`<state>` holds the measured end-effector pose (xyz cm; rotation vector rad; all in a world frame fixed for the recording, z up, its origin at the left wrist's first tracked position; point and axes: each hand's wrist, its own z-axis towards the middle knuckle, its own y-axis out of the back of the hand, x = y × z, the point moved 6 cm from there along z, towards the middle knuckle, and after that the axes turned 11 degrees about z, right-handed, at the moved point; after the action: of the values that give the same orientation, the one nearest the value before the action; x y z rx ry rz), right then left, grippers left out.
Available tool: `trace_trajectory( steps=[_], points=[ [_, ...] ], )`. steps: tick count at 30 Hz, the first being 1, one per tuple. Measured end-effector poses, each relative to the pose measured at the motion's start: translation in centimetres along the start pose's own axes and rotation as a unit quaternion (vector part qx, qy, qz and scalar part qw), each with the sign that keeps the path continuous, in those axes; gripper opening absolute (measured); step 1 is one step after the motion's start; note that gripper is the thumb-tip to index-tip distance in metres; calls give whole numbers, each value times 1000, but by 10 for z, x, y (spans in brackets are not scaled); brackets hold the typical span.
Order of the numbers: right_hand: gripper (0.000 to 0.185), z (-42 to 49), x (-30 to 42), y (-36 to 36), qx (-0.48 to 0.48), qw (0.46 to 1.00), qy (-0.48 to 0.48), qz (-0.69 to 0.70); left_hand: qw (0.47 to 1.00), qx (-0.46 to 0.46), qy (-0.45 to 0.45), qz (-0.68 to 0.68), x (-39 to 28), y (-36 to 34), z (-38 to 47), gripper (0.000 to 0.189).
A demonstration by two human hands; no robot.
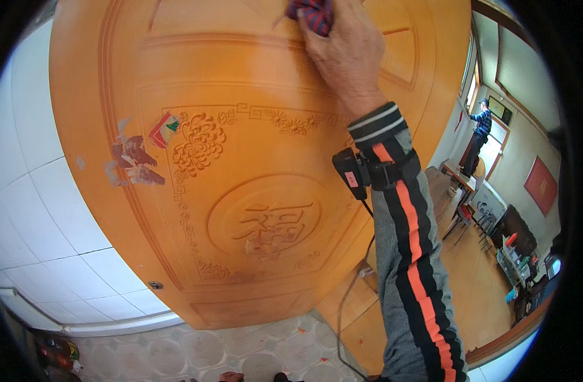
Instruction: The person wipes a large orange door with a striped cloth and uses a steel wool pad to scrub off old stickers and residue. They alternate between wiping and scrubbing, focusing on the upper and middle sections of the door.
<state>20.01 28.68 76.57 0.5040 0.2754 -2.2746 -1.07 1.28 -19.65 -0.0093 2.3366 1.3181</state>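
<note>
My right hand (351, 55), in a grey sleeve with black and orange stripes, holds a bunched dark red and blue patterned cloth (315, 16) against the upper part of a carved orange-brown wooden door (272, 157). A black device (351, 172) with a cable is strapped at the wrist. Torn paper remnants (136, 160) and a red and green sticker scrap (165, 130) cling to the door's left side. Faint residue marks the round carved character. At the bottom edge, a small reddish-brown shape (232, 376) may be part of my left hand; its state cannot be made out.
White tiled wall (38, 200) lies left of the door, grey patterned floor (215, 351) below. Bottles and clutter (57, 355) stand lower left. Through the doorway at right, another person (480, 129) stands on a table near a window; stools (458, 219) and a cluttered shelf (516, 262) are there.
</note>
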Motion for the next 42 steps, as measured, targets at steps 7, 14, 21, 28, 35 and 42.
trace_trajectory(
  steps=[7, 14, 21, 28, 35, 42],
  points=[
    [35, -66, 29, 17, 107, 993, -45, -16, 995, -14, -6, -96, -1, -2, 6, 14],
    [34, 5, 26, -7, 10, 998, -40, -48, 995, -84, 9, -61, 5, 7, -3, 12],
    [36, -33, 47, -1, 95, 994, -18, -41, 922, -14, 142, -359, 7, -16, -2, 23],
    [31, 5, 22, -20, 2, 991, -21, -131, 985, -167, -26, 11, -4, 11, -11, 10],
    [26, -59, 71, -27, 147, 989, 26, -20, 964, -39, 98, -244, 16, -5, -15, 9],
    [28, 25, -5, -16, 0, 991, -118, -58, 979, -85, 93, -159, 21, -1, -21, 11]
  ],
)
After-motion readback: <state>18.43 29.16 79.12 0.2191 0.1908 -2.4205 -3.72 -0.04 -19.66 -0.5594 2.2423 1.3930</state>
